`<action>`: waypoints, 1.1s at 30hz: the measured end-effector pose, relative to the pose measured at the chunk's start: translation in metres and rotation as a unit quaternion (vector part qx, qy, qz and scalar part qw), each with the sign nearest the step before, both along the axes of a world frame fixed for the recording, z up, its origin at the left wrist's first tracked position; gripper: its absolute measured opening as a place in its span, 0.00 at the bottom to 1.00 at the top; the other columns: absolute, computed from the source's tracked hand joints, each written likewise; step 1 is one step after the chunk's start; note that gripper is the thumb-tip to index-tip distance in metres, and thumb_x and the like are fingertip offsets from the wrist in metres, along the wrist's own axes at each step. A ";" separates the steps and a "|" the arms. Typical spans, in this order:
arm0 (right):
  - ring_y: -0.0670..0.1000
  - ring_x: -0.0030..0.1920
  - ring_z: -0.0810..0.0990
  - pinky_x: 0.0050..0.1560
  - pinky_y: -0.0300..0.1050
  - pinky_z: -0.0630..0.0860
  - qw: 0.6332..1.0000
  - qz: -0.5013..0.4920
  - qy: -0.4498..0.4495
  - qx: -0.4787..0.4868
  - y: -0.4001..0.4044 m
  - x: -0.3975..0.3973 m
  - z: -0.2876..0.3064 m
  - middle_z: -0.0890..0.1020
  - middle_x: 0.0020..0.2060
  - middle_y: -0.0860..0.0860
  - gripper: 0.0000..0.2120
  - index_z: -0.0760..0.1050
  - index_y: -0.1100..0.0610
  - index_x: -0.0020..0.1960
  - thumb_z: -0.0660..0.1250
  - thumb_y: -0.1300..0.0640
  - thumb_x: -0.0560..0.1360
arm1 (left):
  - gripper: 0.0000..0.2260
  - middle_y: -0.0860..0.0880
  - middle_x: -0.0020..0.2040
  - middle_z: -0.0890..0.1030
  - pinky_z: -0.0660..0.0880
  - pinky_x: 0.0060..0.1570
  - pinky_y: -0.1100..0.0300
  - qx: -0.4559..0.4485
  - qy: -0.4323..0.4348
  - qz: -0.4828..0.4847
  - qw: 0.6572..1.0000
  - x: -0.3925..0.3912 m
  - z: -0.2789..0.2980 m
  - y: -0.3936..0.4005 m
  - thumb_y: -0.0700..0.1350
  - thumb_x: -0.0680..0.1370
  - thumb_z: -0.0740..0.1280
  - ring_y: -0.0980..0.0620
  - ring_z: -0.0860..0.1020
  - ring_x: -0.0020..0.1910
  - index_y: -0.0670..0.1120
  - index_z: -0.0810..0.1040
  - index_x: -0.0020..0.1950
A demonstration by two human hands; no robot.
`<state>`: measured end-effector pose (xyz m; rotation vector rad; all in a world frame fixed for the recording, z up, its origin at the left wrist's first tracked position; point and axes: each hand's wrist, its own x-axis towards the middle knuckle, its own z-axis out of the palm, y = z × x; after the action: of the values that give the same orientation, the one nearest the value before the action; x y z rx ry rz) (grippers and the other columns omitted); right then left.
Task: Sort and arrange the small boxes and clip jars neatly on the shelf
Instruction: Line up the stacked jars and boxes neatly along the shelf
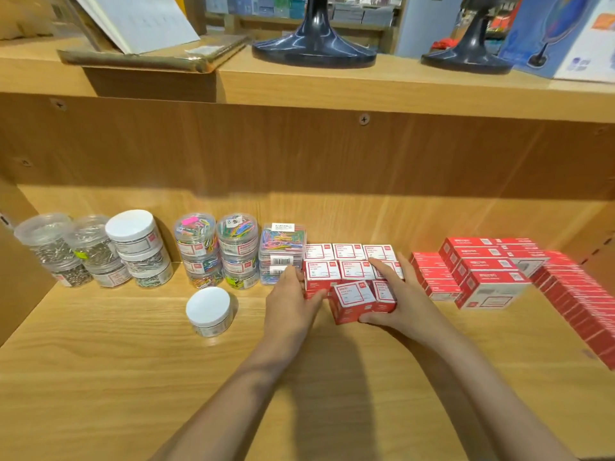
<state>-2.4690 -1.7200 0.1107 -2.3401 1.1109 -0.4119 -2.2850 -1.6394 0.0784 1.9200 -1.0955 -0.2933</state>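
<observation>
Several small red-and-white boxes (349,261) stand in a tight block at the middle of the wooden shelf (100,377). Two front boxes (361,299) sit slightly askew before the block. My right hand (396,294) grips them from the right, thumb at the front, fingers over the top. My left hand (293,301) presses flat against the left side of the block. Stacked jars of coloured clips (219,251) and jars of silver clips (93,251) line the back left. One white-lidded jar (209,311) stands alone in front.
Clear flat cases of coloured clips (283,247) are stacked right beside the box block. Larger red boxes (482,271) and a long row of red boxes (579,294) fill the right side. Above, an upper shelf (332,84) carries two black stands and a book.
</observation>
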 end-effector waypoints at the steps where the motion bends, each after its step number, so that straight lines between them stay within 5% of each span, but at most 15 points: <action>1: 0.51 0.74 0.46 0.70 0.44 0.55 1.000 0.000 -0.006 0.001 0.000 -0.001 -0.001 0.42 0.75 0.49 0.47 0.51 0.42 0.73 0.77 0.48 0.63 | 0.14 0.49 0.44 0.79 0.75 0.45 0.53 -0.018 0.003 0.002 1.000 -0.001 0.000 0.005 0.46 0.70 0.72 0.51 0.78 0.42 0.50 0.66 0.44; 5: 0.48 0.75 0.44 0.69 0.42 0.48 0.999 -0.010 -0.050 0.002 -0.004 -0.011 -0.003 0.49 0.75 0.52 0.51 0.49 0.47 0.74 0.77 0.46 0.61 | 0.10 0.49 0.40 0.75 0.74 0.42 0.53 -0.097 0.003 -0.030 0.995 -0.008 -0.007 0.030 0.39 0.71 0.69 0.52 0.74 0.38 0.48 0.70 0.46; 7: 0.48 0.71 0.58 0.68 0.37 0.58 0.996 -0.020 -0.090 -0.002 -0.001 -0.020 -0.002 0.60 0.70 0.49 0.48 0.55 0.46 0.71 0.79 0.48 0.59 | 0.11 0.50 0.42 0.77 0.74 0.46 0.59 -0.109 -0.018 -0.074 0.991 -0.017 -0.012 0.038 0.41 0.69 0.70 0.55 0.74 0.40 0.47 0.73 0.49; 9: 0.41 0.59 0.68 0.56 0.26 0.66 0.988 -0.052 -0.147 -0.002 0.007 -0.026 -0.003 0.64 0.62 0.46 0.46 0.57 0.45 0.68 0.80 0.53 0.58 | 0.17 0.52 0.47 0.78 0.71 0.47 0.68 -0.116 -0.056 -0.114 0.985 -0.026 -0.015 0.037 0.47 0.67 0.69 0.59 0.74 0.44 0.46 0.74 0.55; 14: 0.48 0.50 0.74 0.47 0.47 0.78 0.973 -0.114 -0.190 -0.066 0.030 -0.025 -0.019 0.67 0.50 0.41 0.33 0.63 0.48 0.59 0.79 0.54 0.61 | 0.21 0.58 0.47 0.76 0.69 0.46 0.67 -0.088 -0.016 -0.112 0.990 -0.038 -0.005 0.025 0.45 0.66 0.74 0.60 0.73 0.45 0.46 0.75 0.57; 18: 0.47 0.51 0.75 0.50 0.48 0.77 0.976 -0.108 -0.182 -0.056 0.037 -0.023 -0.025 0.69 0.54 0.46 0.27 0.66 0.51 0.59 0.76 0.56 0.66 | 0.18 0.60 0.40 0.74 0.71 0.42 0.64 -0.058 0.040 -0.116 0.991 -0.035 -0.001 0.021 0.41 0.67 0.75 0.66 0.71 0.37 0.52 0.73 0.52; 22: 0.45 0.48 0.77 0.48 0.41 0.77 0.977 -0.086 -0.184 -0.067 0.042 -0.016 -0.022 0.70 0.53 0.47 0.22 0.68 0.53 0.59 0.73 0.60 0.69 | 0.19 0.54 0.44 0.80 0.77 0.46 0.58 -0.063 0.069 -0.133 0.987 -0.022 0.003 0.028 0.37 0.67 0.74 0.57 0.77 0.41 0.52 0.74 0.52; 33: 0.43 0.53 0.72 0.49 0.41 0.77 0.973 -0.067 -0.178 -0.128 0.048 0.009 -0.020 0.67 0.56 0.45 0.19 0.71 0.56 0.59 0.70 0.66 0.70 | 0.18 0.52 0.48 0.71 0.73 0.43 0.74 -0.090 0.104 -0.106 0.985 -0.012 0.008 0.038 0.32 0.68 0.72 0.70 0.75 0.42 0.47 0.72 0.52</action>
<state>-2.4605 -1.6724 0.0904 -2.2836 1.0921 -1.0367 -2.2972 -1.6011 0.0868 1.5789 -1.1449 -0.4850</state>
